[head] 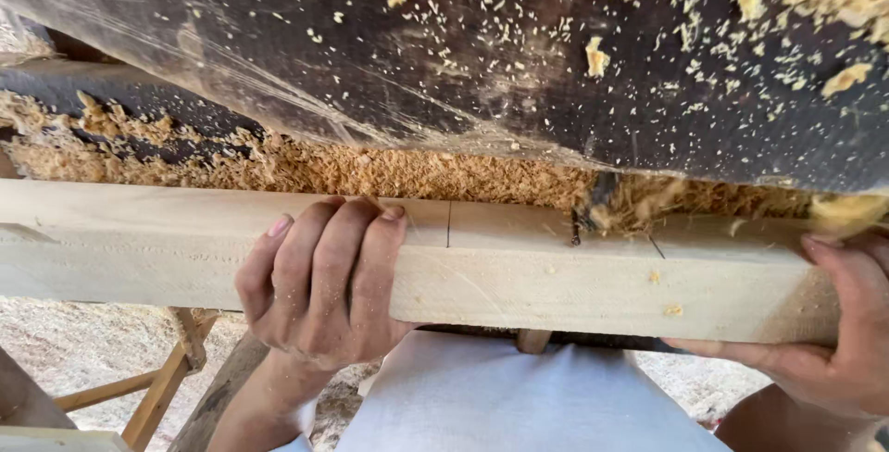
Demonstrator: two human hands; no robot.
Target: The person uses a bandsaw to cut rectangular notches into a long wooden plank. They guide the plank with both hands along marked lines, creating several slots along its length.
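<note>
The pale squared timber beam (pixel 519 271) lies across the middle of the frame, long axis left to right, against the dark sawdust-strewn tabletop (pixel 444 54). It looks stiff, fairly heavy and dry — not slippery. The left hand (pixel 319 285) wraps it in a closed grip at centre-left; the right hand (pixel 833 336) clasps its right end — both sound holds

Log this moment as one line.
left hand: grips wooden beam | right hand: holds beam's end | beam: against dark machine table | sawdust: piled behind
</note>
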